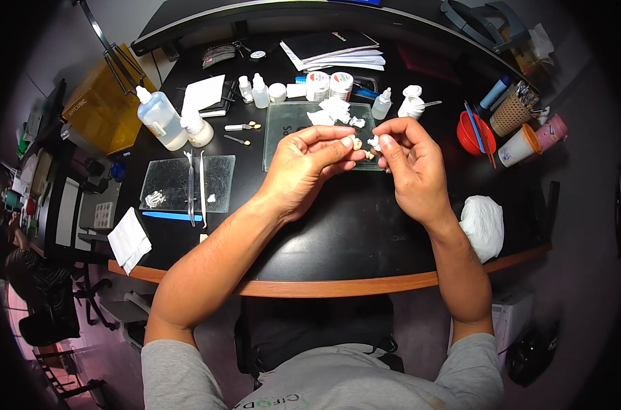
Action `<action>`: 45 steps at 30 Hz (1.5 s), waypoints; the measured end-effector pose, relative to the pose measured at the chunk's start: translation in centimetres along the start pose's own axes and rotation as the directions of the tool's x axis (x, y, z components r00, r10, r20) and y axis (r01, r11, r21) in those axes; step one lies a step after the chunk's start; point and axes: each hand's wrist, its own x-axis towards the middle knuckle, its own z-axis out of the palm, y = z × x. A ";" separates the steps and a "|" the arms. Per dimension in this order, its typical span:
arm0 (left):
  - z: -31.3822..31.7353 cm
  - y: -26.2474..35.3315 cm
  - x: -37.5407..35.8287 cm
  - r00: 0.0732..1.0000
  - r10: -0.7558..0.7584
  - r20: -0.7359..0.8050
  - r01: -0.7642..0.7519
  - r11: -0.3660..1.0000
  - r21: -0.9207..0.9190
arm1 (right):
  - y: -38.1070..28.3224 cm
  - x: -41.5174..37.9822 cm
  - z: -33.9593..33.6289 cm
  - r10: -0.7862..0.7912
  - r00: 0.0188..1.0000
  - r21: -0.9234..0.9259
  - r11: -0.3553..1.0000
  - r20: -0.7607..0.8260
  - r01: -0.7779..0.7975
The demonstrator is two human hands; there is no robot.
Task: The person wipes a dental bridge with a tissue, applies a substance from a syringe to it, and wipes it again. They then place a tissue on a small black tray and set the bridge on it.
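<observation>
My left hand (293, 171) pinches a small cream-coloured, tooth-like piece (356, 142) between thumb and fingers, over the front of a glass slab (275, 140). Close beside it, my right hand (416, 174) grips a small white wad (374, 141), perhaps cotton or tissue, between thumb and index finger. The two sets of fingertips face each other, a short gap apart. Crumpled white tissue (334, 111) lies on the slab just beyond the hands. Part of the slab is hidden behind my fingers.
On the left, a second glass slab (170, 178) carries tweezers (191, 184), a slim instrument (203, 181) and small white rolls (155, 199). A large bottle (161, 123) stands behind it. Several jars (317, 87) line the back. At right are a red bowl (469, 134) and a white bag (482, 229).
</observation>
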 end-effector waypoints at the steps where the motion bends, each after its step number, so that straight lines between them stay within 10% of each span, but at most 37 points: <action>1: 0.0 0.0 0.0 1.000 0.000 -0.001 0.000 1.000 0.001 | 0.1 0.0 0.0 -0.002 1.000 -0.002 1.000 0.001 0.002; 45: -0.5 -0.2 0.1 0.986 -0.047 0.162 0.058 0.996 -0.066 | 0.2 0.2 0.2 -0.255 0.965 -0.048 0.967 -0.056 0.252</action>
